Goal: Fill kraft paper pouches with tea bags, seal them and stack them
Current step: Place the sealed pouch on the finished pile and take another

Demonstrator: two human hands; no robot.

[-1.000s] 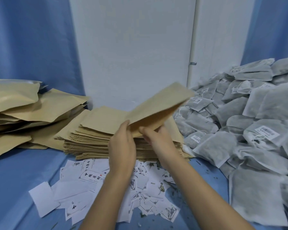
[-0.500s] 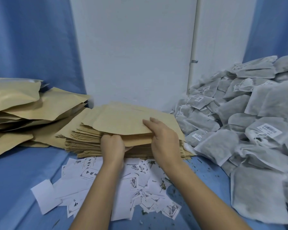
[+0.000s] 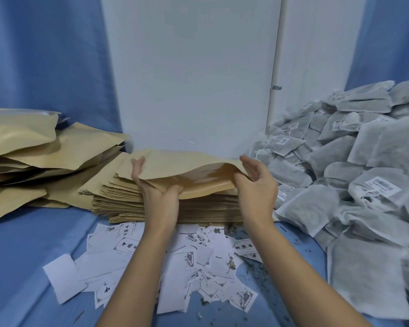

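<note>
My left hand (image 3: 159,199) and right hand (image 3: 255,185) grip the kraft pouch (image 3: 187,166), spreading its mouth; next, I fetch a tea bag (image 3: 305,208).

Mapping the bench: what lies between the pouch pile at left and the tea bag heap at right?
Head view: the stack of flat kraft pouches, left hand and right hand holding one pouch open.

Both bare forearms are stretched forward from the lower edge, roughly parallel. The left hand (image 3: 157,194) is raised with its fingers (image 3: 137,165) pointed upward, and one side of the kraft pouch (image 3: 187,166) is pinched between them and the thumb. The right hand (image 3: 256,185) is turned palm-inward, fingers nearly straight, and the opposite side is pinched against its thumb
</note>
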